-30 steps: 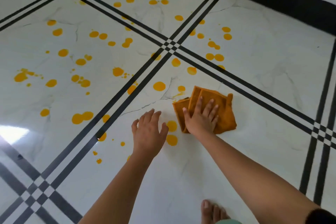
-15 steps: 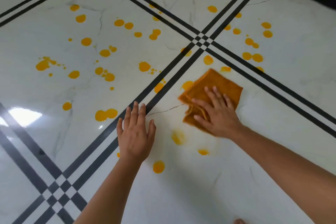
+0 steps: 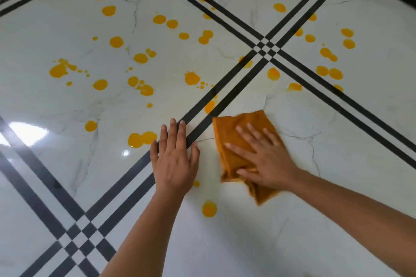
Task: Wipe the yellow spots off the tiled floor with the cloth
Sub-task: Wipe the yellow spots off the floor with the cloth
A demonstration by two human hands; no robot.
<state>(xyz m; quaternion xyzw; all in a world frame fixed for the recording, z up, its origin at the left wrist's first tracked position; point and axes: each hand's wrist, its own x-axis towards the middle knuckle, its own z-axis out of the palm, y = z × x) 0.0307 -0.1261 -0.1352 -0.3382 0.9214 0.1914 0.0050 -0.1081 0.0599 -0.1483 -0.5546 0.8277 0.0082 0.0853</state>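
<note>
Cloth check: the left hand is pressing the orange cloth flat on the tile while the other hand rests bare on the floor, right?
Not quite. The head view shows the right hand pressing the orange cloth flat; the left hand rests bare on the floor.

I count one folded orange cloth [image 3: 234,139] and my two bare hands, the left hand [image 3: 174,162] and the right hand [image 3: 265,157]. Yellow round spots [image 3: 116,42] on the white marble tiled floor [image 3: 360,137] number several dozen, too many and too clustered for an exact count.
</note>
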